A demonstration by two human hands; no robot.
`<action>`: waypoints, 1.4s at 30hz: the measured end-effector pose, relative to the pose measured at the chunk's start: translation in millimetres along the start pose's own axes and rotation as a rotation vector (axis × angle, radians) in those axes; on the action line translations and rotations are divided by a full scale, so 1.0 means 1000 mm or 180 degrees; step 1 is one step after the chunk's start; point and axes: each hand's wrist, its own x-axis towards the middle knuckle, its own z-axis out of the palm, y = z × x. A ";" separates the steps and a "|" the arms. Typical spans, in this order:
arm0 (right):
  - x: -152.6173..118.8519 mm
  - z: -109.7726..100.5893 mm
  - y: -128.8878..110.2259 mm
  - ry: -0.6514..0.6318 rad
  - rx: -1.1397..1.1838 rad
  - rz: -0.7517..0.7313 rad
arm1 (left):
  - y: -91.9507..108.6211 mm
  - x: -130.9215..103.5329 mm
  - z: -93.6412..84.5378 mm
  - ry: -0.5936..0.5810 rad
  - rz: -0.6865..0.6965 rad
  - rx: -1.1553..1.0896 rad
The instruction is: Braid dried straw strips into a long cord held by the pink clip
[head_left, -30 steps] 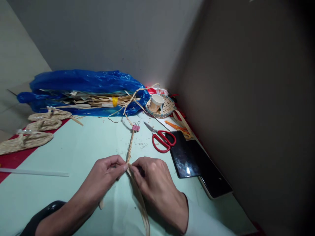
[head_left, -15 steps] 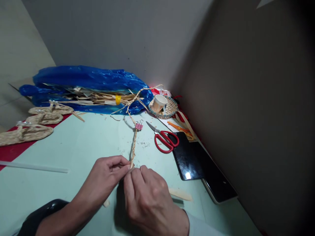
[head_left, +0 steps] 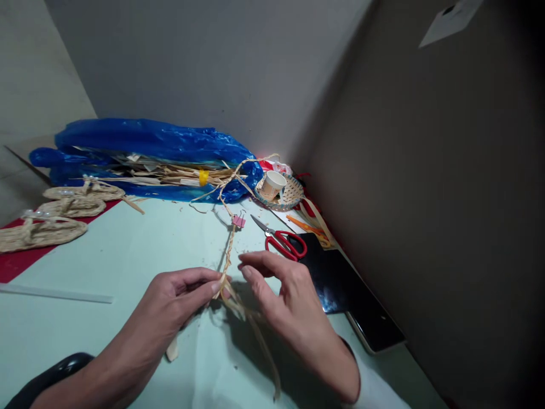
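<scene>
A braided straw cord (head_left: 230,250) runs from a pink binder clip (head_left: 238,221) toward me. My left hand (head_left: 181,298) pinches the cord's near end between thumb and fingers. Loose straw strands (head_left: 266,346) fan out from that pinch, down and to the right. Just right of the cord hovers my right hand (head_left: 289,307), thumb and index finger apart. One strand passes behind its lower side, where the other fingers are hidden. Beyond it lie red-handled scissors (head_left: 283,244).
At the back, a blue plastic bag (head_left: 157,133) holds straw bundled with yellow tape. A woven basket (head_left: 293,196) carries a paper cup (head_left: 272,184). Straw sandals (head_left: 46,233) sit at left near a white strip (head_left: 57,294). Black flat devices (head_left: 366,301) lie at right.
My right hand has come off the cord's end, moved up and to the right, and its fingers have spread. The strands now show. My left hand keeps its pinch.
</scene>
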 end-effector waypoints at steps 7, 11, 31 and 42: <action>0.017 0.006 0.016 -0.1120 0.1423 0.0699 | -0.003 0.004 -0.003 0.0044 0.0101 0.0414; 0.020 0.016 0.022 -0.1479 0.2127 0.1013 | -0.006 0.007 -0.007 0.0074 0.0164 0.0649; 0.015 0.026 0.021 -0.1022 0.1529 0.1543 | -0.009 0.001 0.007 0.0335 -0.0334 0.0586; 0.018 0.027 0.019 -0.0866 0.2178 0.2096 | -0.005 -0.004 0.006 0.0590 -0.0028 0.1811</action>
